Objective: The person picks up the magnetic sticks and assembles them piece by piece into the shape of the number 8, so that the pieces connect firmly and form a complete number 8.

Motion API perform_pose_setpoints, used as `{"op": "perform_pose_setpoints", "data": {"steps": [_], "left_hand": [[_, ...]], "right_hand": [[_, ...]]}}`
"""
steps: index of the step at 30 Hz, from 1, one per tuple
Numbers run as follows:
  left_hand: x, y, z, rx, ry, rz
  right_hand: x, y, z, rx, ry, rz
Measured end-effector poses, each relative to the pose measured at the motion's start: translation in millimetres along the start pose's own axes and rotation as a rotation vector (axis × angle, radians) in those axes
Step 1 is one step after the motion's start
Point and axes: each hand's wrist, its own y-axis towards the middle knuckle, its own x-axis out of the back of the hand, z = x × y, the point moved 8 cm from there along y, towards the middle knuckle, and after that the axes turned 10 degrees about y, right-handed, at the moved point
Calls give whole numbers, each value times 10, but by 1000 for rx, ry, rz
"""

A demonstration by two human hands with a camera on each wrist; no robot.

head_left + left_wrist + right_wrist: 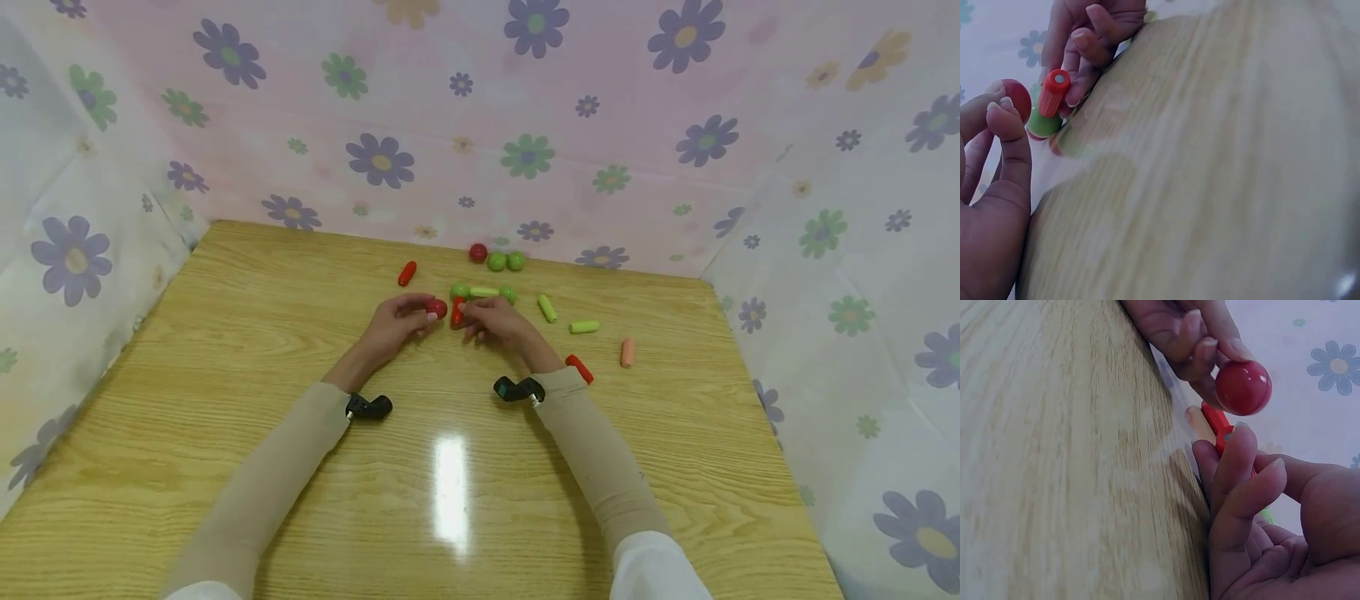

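My left hand pinches a glossy red ball between thumb and fingertips. Just to its right, my right hand holds a short red rod in thumb and fingers. In the left wrist view the rod's near end, with a small round metallic dot, points toward the ball, and a gap separates the two. Behind the hands, a light green rod lies in line between two green balls, the left one beside the red rod's far end. My right fingers partly hide the red rod.
At the table's back edge sit another red ball and two green balls. Loose rods lie around: a red one at left, two light green and a salmon one at right, and a red one by the right forearm.
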Motion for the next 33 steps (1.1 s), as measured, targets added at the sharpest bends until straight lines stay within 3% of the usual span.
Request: {"op": "perform_pose_setpoints", "data": {"steps": [21,33], "left_hand": [[-117,-114,-55,-40,192,82],[-132,-142,-50,-36,254,87]], "right_hand": [[22,29,7,6,-17,1],[-14,30,9,23,-50,7]]}}
